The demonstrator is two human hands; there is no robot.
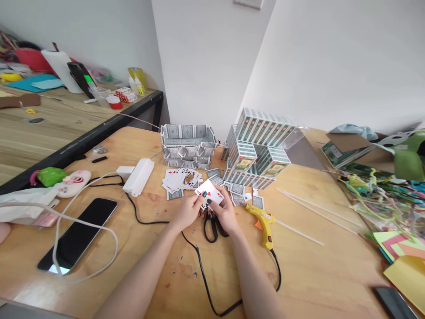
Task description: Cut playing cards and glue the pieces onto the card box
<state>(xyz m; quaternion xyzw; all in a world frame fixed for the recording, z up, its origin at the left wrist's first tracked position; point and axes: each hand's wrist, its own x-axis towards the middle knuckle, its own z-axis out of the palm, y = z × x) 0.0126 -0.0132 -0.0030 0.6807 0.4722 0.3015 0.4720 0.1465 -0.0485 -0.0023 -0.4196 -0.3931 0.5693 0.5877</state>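
Observation:
Between my two hands I hold a playing card, an ace of hearts (pixel 210 191), tilted over the table. My left hand (pixel 191 208) pinches its left side, and my right hand (pixel 226 210) grips the right side, thumbs on its face. Black-handled scissors (pixel 210 230) lie just under my hands, their blades hidden. Beyond them spread loose playing cards (pixel 181 178), some face up, and more pieces of card (pixel 237 188) lie to the right. A basket built of folded cards (pixel 189 146) stands behind. To the right of my hands rests a yellow glue gun (pixel 264 223).
Stacked card boxes (pixel 255 150) stand at the back. A white power strip (pixel 139 177), a phone (pixel 79 232) and looping cables (pixel 197 252) occupy the left and front. Glue sticks (pixel 300 232) and colourful craft scraps (pixel 388 208) lie right. A side table (pixel 66 119) carries bottles.

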